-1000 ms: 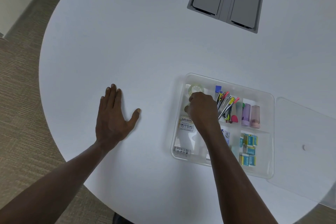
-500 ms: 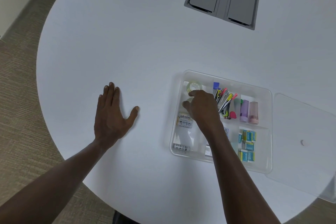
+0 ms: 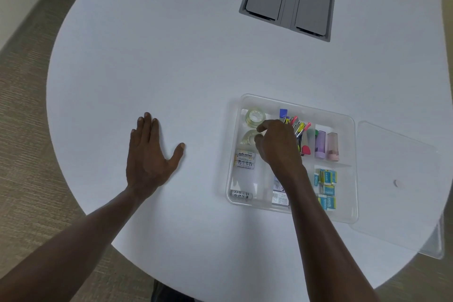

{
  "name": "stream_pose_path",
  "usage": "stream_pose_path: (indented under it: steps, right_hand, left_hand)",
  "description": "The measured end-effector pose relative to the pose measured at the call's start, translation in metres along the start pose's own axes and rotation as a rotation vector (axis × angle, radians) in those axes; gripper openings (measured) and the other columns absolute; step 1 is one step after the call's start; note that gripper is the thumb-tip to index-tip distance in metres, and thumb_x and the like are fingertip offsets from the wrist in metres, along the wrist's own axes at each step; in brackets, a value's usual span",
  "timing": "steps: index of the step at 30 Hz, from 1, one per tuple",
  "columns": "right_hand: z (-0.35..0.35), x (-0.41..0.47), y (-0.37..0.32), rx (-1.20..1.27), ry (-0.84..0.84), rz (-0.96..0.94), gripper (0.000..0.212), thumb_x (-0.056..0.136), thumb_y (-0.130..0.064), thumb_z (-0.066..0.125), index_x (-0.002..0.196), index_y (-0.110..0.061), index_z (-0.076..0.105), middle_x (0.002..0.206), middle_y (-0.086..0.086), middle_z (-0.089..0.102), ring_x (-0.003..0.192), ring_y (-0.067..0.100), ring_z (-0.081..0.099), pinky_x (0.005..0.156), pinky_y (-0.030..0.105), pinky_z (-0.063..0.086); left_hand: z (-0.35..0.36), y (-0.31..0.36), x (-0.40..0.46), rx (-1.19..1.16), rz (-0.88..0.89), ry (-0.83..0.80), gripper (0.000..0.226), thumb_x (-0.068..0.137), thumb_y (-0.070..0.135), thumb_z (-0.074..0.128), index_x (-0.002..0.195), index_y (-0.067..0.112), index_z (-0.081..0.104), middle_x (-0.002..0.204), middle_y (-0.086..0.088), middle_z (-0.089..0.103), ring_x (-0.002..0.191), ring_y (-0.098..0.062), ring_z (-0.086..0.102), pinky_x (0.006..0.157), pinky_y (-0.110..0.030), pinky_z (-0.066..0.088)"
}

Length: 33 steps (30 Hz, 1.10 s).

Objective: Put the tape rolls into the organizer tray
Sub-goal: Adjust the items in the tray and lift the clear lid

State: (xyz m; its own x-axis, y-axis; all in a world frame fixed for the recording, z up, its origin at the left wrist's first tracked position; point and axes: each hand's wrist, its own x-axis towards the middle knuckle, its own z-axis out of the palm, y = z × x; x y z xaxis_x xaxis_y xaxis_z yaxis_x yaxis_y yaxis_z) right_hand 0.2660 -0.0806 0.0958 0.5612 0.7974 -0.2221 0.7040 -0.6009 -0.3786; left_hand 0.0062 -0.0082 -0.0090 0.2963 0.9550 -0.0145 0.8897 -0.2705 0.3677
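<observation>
right hand (image 3: 278,144) being withdrawn toward 5 o'clock, fingers loosened | second tape roll (image 3: 248,138) now being uncovered in organizer tray (image 3: 296,103) | left hand (image 3: 149,154) being kept flat, unmoved

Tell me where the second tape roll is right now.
In the head view, the second tape roll sits in the organizer tray's far-left compartment, just nearer than the first tape roll and beyond the batteries, at the right hand's fingertips.

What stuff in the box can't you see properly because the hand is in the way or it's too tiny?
Head view only:
- Second tape roll: partly behind the right hand; whether the fingers still touch it is unclear.
- Pens: lower ends hidden by that hand.
- Packet: half covered by the forearm.
- Battery print: too small to read.
</observation>
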Motion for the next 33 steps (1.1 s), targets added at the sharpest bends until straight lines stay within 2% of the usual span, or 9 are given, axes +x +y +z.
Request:
stream_pose_path:
  steps: [5, 9, 13, 16, 20, 24, 28, 33]
  right_hand:
    - [-0.002, -0.017, 0.001, 0.089, 0.059, -0.035, 0.023, 0.085, -0.012, 0.06, 0.105, -0.007, 0.07, 0.101, 0.011, 0.074, 0.098, 0.026, 0.066, 0.088, 0.033, 0.052]
    - [-0.007, -0.032, 0.004, 0.126, 0.115, -0.07, 0.021, 0.083, -0.009, 0.059, 0.1, -0.006, 0.072, 0.096, 0.012, 0.074, 0.091, 0.027, 0.067, 0.084, 0.038, 0.054]
    - [-0.016, -0.047, 0.011, 0.143, 0.135, -0.097, 0.018, 0.084, -0.007, 0.058, 0.096, -0.005, 0.071, 0.091, 0.013, 0.072, 0.086, 0.027, 0.066, 0.079, 0.038, 0.054]
    - [-0.021, -0.058, 0.018, 0.135, 0.156, -0.116, 0.017, 0.084, -0.007, 0.059, 0.097, -0.008, 0.07, 0.091, 0.011, 0.071, 0.087, 0.026, 0.066, 0.08, 0.037, 0.054]
    - [-0.028, -0.071, 0.031, 0.15, 0.225, -0.105, 0.016, 0.083, -0.005, 0.061, 0.095, -0.007, 0.07, 0.091, 0.011, 0.072, 0.087, 0.026, 0.065, 0.08, 0.035, 0.051]
    - [-0.037, -0.081, 0.051, 0.147, 0.274, -0.07, 0.01, 0.081, -0.004, 0.059, 0.087, -0.008, 0.067, 0.082, 0.011, 0.068, 0.079, 0.027, 0.063, 0.069, 0.027, 0.041]
    - [-0.054, -0.089, 0.076, 0.204, 0.35, -0.062, 0.013, 0.08, 0.001, 0.059, 0.086, -0.007, 0.067, 0.081, 0.012, 0.066, 0.077, 0.027, 0.063, 0.07, 0.033, 0.049]
    - [-0.08, -0.099, 0.126, 0.286, 0.465, -0.027, 0.017, 0.079, 0.004, 0.06, 0.092, -0.005, 0.067, 0.085, 0.01, 0.065, 0.077, 0.025, 0.063, 0.071, 0.033, 0.051]
  left_hand:
    - [-0.003, 0.0, 0.0, 0.025, 0.009, -0.043, 0.091, 0.088, 0.065, 0.045, 0.151, 0.001, 0.027, 0.165, -0.016, 0.016, 0.155, -0.027, 0.011, 0.125, -0.045, 0.014]
    - [-0.012, 0.001, 0.003, -0.032, -0.004, -0.123, 0.09, 0.089, 0.065, 0.044, 0.151, 0.001, 0.028, 0.165, -0.016, 0.015, 0.155, -0.028, 0.01, 0.125, -0.047, 0.014]
    - [-0.032, 0.024, 0.013, -0.18, -0.126, -0.183, 0.085, 0.093, 0.062, 0.042, 0.147, -0.002, 0.032, 0.163, -0.019, 0.02, 0.154, -0.028, 0.013, 0.124, -0.048, 0.015]
    - [-0.047, 0.057, 0.016, -0.354, -0.208, -0.204, 0.082, 0.097, 0.055, 0.042, 0.153, -0.001, 0.024, 0.165, -0.015, 0.017, 0.155, -0.025, 0.01, 0.126, -0.043, 0.009]
    - [-0.059, 0.1, 0.015, -0.504, -0.16, -0.204, 0.074, 0.099, 0.048, 0.042, 0.155, 0.003, 0.022, 0.165, -0.01, 0.017, 0.155, -0.021, 0.01, 0.127, -0.037, 0.008]
    - [-0.068, 0.142, 0.006, -0.599, -0.09, -0.208, 0.069, 0.1, 0.045, 0.042, 0.154, 0.006, 0.024, 0.165, -0.007, 0.022, 0.154, -0.017, 0.014, 0.125, -0.03, 0.01]
    - [-0.071, 0.184, -0.007, -0.62, -0.003, -0.231, 0.068, 0.1, 0.047, 0.041, 0.154, 0.008, 0.027, 0.164, -0.005, 0.025, 0.154, -0.015, 0.017, 0.123, -0.026, 0.012]
    - [-0.067, 0.236, -0.035, -0.651, 0.063, -0.243, 0.063, 0.101, 0.044, 0.042, 0.152, 0.009, 0.034, 0.161, -0.005, 0.032, 0.151, -0.017, 0.026, 0.124, -0.031, 0.02]
